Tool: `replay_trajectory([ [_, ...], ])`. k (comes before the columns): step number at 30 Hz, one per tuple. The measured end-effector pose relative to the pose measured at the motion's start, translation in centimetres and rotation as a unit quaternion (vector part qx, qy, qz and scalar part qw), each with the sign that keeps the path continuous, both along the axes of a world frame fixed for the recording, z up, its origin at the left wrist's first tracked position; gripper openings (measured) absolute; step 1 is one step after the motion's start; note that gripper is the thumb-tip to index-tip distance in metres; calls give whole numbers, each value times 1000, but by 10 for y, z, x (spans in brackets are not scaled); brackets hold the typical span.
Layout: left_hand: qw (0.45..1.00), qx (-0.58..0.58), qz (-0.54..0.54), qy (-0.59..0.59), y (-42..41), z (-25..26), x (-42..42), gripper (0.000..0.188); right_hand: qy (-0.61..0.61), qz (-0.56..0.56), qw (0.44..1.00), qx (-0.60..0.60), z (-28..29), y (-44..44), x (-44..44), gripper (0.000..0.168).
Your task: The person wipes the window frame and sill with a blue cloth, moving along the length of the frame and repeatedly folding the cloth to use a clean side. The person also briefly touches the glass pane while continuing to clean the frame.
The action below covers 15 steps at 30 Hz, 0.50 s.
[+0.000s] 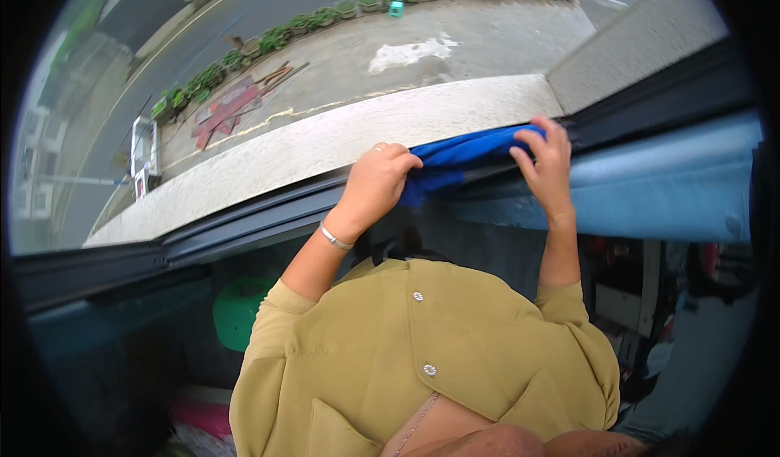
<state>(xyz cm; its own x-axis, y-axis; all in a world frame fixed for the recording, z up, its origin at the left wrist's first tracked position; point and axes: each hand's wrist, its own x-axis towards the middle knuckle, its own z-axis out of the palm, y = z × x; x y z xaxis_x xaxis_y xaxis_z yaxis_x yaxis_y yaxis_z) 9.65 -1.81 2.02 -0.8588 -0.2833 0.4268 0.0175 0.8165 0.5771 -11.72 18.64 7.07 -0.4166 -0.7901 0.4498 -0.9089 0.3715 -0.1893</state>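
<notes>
A bright blue cloth (469, 149) lies bunched lengthwise along the dark metal window frame (262, 207), with a loose fold hanging on the inner side. My left hand (381, 180) pinches its left end between thumb and fingers. At the other end, my right hand (545, 158) has its thumb and curled fingers on the cloth, close to the corner of the frame. The tracks under the cloth are partly covered.
Outside the frame runs a pale stone sill (365, 122), with a paved yard (341, 67) far below. Light blue curtain-like material (664, 183) hangs at the right. A green plastic stool (234, 317) stands indoors at lower left.
</notes>
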Motion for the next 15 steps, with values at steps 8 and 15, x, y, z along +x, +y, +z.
replay_trajectory([
  [8,986,-18,157,-52,-38,-16,132,18,-78,207,974,46,-59,-65,98,23],
  [15,877,-143,450,-92,-98,-24,295,15,-114,442,889,36,-76,-182,234,33],
])
